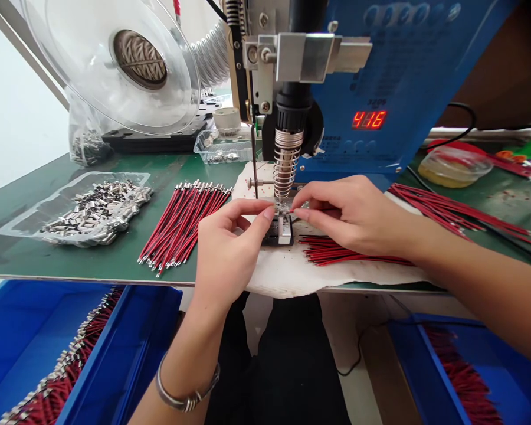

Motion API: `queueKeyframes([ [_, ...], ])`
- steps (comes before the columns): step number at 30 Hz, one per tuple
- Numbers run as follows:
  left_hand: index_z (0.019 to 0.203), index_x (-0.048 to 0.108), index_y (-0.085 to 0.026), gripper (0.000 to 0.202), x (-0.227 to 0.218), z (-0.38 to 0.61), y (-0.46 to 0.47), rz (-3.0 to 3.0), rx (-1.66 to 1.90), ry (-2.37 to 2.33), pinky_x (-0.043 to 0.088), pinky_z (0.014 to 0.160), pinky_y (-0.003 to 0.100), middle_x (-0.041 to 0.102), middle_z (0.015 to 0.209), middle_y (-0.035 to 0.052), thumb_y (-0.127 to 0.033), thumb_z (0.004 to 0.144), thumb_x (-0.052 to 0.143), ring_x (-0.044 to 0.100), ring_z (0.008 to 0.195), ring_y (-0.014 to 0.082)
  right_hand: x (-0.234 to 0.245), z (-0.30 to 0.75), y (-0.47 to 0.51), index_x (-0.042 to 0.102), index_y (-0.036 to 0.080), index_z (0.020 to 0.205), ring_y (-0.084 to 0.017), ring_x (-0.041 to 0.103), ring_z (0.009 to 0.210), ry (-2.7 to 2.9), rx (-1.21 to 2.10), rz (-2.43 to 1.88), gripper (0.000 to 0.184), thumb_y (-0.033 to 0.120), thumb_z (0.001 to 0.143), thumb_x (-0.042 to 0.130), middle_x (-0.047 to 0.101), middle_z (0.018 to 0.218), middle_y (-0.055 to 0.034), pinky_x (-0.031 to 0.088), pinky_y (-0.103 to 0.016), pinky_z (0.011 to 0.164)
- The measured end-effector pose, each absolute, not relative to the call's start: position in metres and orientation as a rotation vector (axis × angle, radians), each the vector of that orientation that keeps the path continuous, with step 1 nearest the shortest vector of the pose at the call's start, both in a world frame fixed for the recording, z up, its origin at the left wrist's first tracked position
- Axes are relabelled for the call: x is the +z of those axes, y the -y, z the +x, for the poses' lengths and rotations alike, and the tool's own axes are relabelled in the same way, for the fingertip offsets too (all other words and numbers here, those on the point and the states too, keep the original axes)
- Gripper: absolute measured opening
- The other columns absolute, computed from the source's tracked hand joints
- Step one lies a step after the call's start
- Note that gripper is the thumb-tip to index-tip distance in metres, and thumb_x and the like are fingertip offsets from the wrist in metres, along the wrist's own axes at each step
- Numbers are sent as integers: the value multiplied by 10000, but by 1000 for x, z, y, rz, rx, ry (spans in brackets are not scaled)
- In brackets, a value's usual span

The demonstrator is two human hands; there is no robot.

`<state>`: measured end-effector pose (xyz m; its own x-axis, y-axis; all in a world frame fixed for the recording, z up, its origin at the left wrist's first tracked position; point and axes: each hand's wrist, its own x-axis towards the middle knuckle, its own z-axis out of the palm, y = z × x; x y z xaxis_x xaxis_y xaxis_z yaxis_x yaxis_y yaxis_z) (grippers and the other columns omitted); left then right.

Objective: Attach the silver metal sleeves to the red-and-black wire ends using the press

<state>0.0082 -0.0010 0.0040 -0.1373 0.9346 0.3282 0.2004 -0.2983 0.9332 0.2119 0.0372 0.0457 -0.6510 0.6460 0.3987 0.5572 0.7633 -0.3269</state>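
Observation:
At a small metal holder (285,229) under the soldering machine's spring-wrapped tip (287,165), both hands work close together. My left hand (230,245) pinches with thumb and forefinger at the holder's left side; what it grips, if anything, is too small to make out. From the right, my right hand (358,209) pinches a thin red-and-black wire (291,211), its end reaching the holder. Beneath that hand lies a bunch of red-and-black wires (331,252) on a white cloth (283,274). Left of my left hand, wires with metal connectors on their ends (181,221) lie in a pile.
A clear tray (22,227) of small metal connectors (100,212) stands at the left. Behind it is a transparent round hood (84,71). The blue machine box (380,77) reads 416. Blue bins (148,348) with wires sit below the table edge; more wires (451,209) lie right.

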Motion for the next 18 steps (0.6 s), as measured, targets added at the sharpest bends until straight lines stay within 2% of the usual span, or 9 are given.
queueKeyframes([
  [3, 903, 804, -203, 150, 4, 8, 1, 1493, 1503, -1296, 500, 642, 273, 776, 898, 55, -337, 839, 784, 678, 781, 191, 44, 211, -36, 649, 192, 901, -110, 552, 567, 2397, 261, -928, 104, 258, 953, 589, 665, 675, 33, 376, -263, 615],
  [9, 904, 801, -207, 148, 5, 9, 1, 1493, 1493, -1298, 500, 683, 271, 782, 914, 44, -341, 844, 785, 679, 803, 182, 44, 209, -35, 670, 185, 853, -103, 534, 577, 2359, 246, -904, 130, 242, 951, 606, 673, 706, 27, 375, -266, 618],
  [13, 907, 801, -201, 150, 6, 9, 1, 1499, 1491, -1303, 496, 669, 279, 779, 889, 45, -336, 844, 783, 672, 765, 178, 44, 206, -35, 703, 178, 859, -113, 573, 614, 2337, 282, -935, 139, 239, 943, 611, 697, 723, 12, 386, -268, 628],
  [18, 903, 806, -202, 167, 6, 9, 1, 1495, 1491, -1298, 499, 653, 286, 778, 873, 51, -354, 838, 786, 679, 760, 191, 42, 203, -32, 721, 192, 835, -117, 586, 566, 2295, 340, -981, 108, 221, 906, 644, 707, 680, 18, 408, -276, 594],
])
